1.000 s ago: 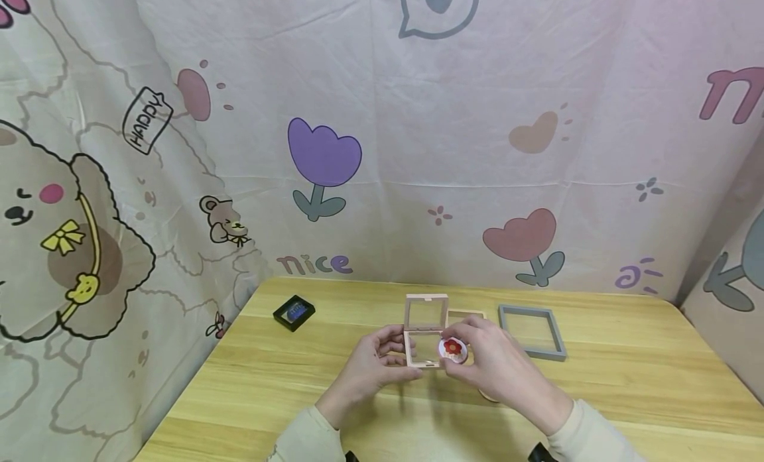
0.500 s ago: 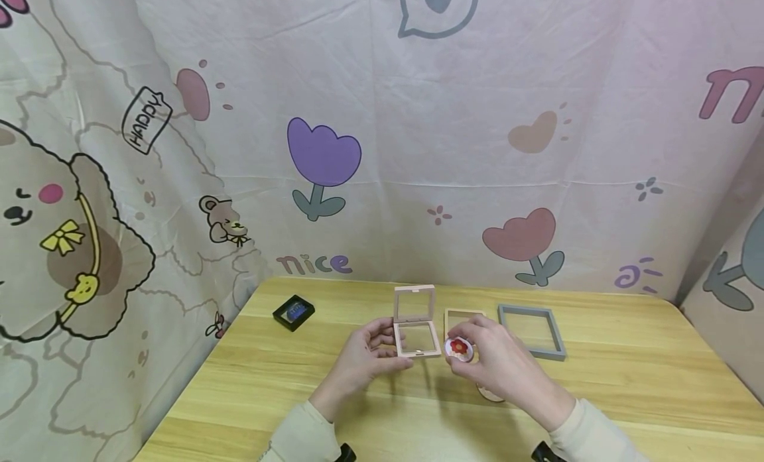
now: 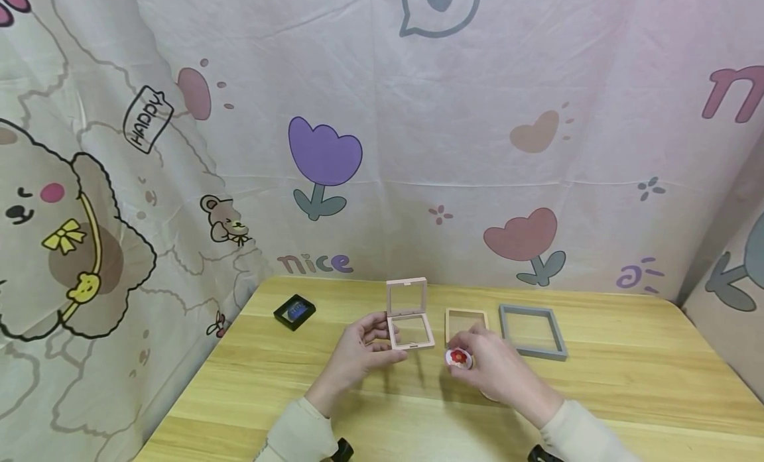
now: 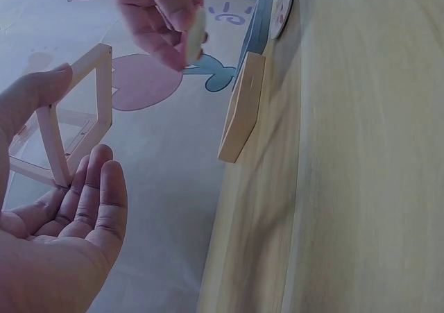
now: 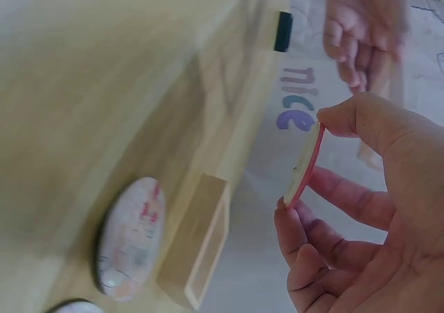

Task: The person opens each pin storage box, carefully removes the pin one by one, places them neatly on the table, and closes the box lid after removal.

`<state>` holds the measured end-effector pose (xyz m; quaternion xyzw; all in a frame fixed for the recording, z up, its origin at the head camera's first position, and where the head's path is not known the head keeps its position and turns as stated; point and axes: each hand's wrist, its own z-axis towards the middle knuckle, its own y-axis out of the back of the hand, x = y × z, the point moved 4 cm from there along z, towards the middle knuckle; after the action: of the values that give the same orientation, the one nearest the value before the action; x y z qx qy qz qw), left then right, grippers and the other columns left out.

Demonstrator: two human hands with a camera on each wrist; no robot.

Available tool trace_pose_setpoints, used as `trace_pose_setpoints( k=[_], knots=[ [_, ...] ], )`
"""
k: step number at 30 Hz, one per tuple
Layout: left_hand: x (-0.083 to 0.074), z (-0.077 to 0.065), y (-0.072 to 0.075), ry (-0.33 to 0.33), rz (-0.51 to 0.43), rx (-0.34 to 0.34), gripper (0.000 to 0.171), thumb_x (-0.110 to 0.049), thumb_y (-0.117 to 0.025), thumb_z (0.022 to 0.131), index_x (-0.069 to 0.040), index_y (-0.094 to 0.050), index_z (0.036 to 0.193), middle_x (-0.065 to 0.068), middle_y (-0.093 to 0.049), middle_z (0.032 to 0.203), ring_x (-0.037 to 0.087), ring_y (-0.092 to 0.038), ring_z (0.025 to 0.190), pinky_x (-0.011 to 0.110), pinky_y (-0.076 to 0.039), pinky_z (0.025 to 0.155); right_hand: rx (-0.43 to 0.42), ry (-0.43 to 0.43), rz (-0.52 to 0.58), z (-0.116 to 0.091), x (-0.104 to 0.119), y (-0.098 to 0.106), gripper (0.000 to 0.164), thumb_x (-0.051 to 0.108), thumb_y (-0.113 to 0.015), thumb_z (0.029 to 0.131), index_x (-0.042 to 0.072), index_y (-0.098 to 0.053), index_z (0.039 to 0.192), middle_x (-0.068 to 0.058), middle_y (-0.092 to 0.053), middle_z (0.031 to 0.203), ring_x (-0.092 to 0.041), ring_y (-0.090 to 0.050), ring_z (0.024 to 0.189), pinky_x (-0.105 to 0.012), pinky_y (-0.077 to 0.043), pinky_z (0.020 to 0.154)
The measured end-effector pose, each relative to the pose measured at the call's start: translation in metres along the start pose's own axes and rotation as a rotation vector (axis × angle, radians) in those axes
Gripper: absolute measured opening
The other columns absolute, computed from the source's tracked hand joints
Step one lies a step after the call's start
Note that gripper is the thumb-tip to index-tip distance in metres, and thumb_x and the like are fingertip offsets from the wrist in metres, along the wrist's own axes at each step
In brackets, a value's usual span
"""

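My left hand (image 3: 358, 352) grips a small pink hinged display frame (image 3: 407, 313) by its left side, thumb on one edge. The frame stands unfolded, its upper half raised and clear film in both halves. To the right, thumb and fingers of my right hand (image 3: 495, 370) pinch a round disc with a red flower (image 3: 458, 358) by its rim. From the right wrist view, the disc's pale back and red edge (image 5: 305, 167) show. Both hands are above the table, a short gap between disc and frame.
A beige square frame (image 3: 466, 310) and a larger grey frame (image 3: 562, 348) lie beyond my right hand. The black frame (image 3: 294, 313) with a blue item inside lies at back left. A printed round disc (image 5: 132, 238) rests on the table near the beige frame. A patterned cloth hangs behind.
The pink frame in my left hand has moved left and away from me. The flower disc, earlier overlapping the frame's corner, is now apart from it, slightly right and lower.
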<state>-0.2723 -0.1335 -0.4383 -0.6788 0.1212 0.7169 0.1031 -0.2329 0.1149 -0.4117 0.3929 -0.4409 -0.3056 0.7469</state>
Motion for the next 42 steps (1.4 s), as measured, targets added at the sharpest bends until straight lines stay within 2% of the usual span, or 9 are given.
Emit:
trace_pose_setpoints(
  k=[5, 9, 13, 20, 26, 31, 37, 42],
  knots=[
    [-0.001, 0.0, 0.0, -0.002, -0.005, 0.008, 0.078, 0.001, -0.091, 0.079, 0.004, -0.054, 0.148, 0.016, -0.068, 0.128, 0.039, -0.067, 0.117, 0.023, -0.063, 0.092, 0.025, -0.004, 0.004, 0.001, -0.006, -0.012, 0.024, 0.019, -0.084, 0.077, 0.015, -0.079, 0.1, 0.006, -0.063, 0.086, -0.003, -0.05, 0.07, -0.02, -0.044, 0.06],
    [-0.002, -0.001, 0.0, -0.003, -0.012, 0.01, 0.079, 0.001, -0.091, 0.079, 0.005, -0.053, 0.148, 0.015, -0.068, 0.127, 0.037, -0.068, 0.115, 0.023, -0.063, 0.092, 0.051, -0.015, 0.011, 0.001, -0.01, -0.02, 0.021, 0.019, -0.084, 0.076, 0.015, -0.078, 0.096, 0.004, -0.064, 0.086, -0.005, -0.052, 0.071, -0.02, -0.046, 0.061],
    [-0.003, -0.001, 0.0, -0.002, -0.017, 0.008, 0.079, 0.001, -0.091, 0.079, 0.005, -0.053, 0.148, 0.015, -0.069, 0.127, 0.038, -0.067, 0.115, 0.023, -0.063, 0.091, 0.06, -0.025, 0.007, 0.0, -0.013, -0.026, 0.018, 0.019, -0.084, 0.076, 0.016, -0.077, 0.093, 0.004, -0.063, 0.085, -0.005, -0.05, 0.071, -0.02, -0.044, 0.06],
    [-0.002, -0.001, 0.0, -0.017, 0.0, 0.011, 0.079, 0.001, -0.091, 0.079, 0.007, -0.053, 0.148, 0.017, -0.069, 0.128, 0.028, -0.07, 0.11, 0.022, -0.062, 0.092, 0.075, -0.024, -0.016, 0.0, -0.015, -0.032, 0.024, 0.018, -0.086, 0.073, 0.014, -0.08, 0.096, 0.003, -0.064, 0.088, -0.006, -0.05, 0.072, -0.021, -0.043, 0.059],
    [-0.003, -0.001, 0.0, 0.004, 0.0, 0.003, 0.078, 0.001, -0.091, 0.078, 0.004, -0.055, 0.147, 0.018, -0.068, 0.129, 0.023, -0.069, 0.106, 0.023, -0.063, 0.091, 0.098, -0.021, -0.02, 0.0, -0.017, -0.036, 0.024, 0.017, -0.087, 0.071, 0.015, -0.079, 0.094, 0.005, -0.062, 0.085, -0.006, -0.049, 0.071, -0.021, -0.041, 0.058],
    [-0.003, -0.002, -0.001, 0.004, 0.004, 0.006, 0.078, 0.002, -0.091, 0.078, 0.004, -0.055, 0.147, 0.019, -0.068, 0.129, 0.026, -0.069, 0.107, 0.023, -0.063, 0.091, 0.098, 0.002, -0.039, -0.002, -0.018, -0.039, 0.024, 0.019, -0.087, 0.07, 0.018, -0.078, 0.093, 0.007, -0.06, 0.083, -0.005, -0.047, 0.071, -0.022, -0.04, 0.058],
    [-0.001, -0.002, -0.001, 0.006, 0.003, 0.011, 0.078, 0.002, -0.09, 0.078, 0.004, -0.055, 0.148, 0.022, -0.067, 0.131, 0.036, -0.068, 0.113, 0.025, -0.063, 0.094, 0.093, 0.023, -0.06, -0.004, -0.017, -0.041, 0.024, 0.02, -0.086, 0.071, 0.018, -0.078, 0.093, 0.008, -0.058, 0.083, -0.005, -0.046, 0.07, -0.022, -0.038, 0.058],
    [-0.001, -0.002, -0.002, 0.006, 0.01, 0.017, 0.078, 0.001, -0.091, 0.079, 0.004, -0.055, 0.147, 0.025, -0.066, 0.133, 0.031, -0.069, 0.11, 0.026, -0.063, 0.094, 0.097, 0.042, -0.061, -0.005, -0.016, -0.041, 0.027, 0.02, -0.088, 0.07, 0.017, -0.079, 0.095, 0.006, -0.059, 0.084, -0.006, -0.047, 0.07, -0.023, -0.04, 0.058]
  ],
)
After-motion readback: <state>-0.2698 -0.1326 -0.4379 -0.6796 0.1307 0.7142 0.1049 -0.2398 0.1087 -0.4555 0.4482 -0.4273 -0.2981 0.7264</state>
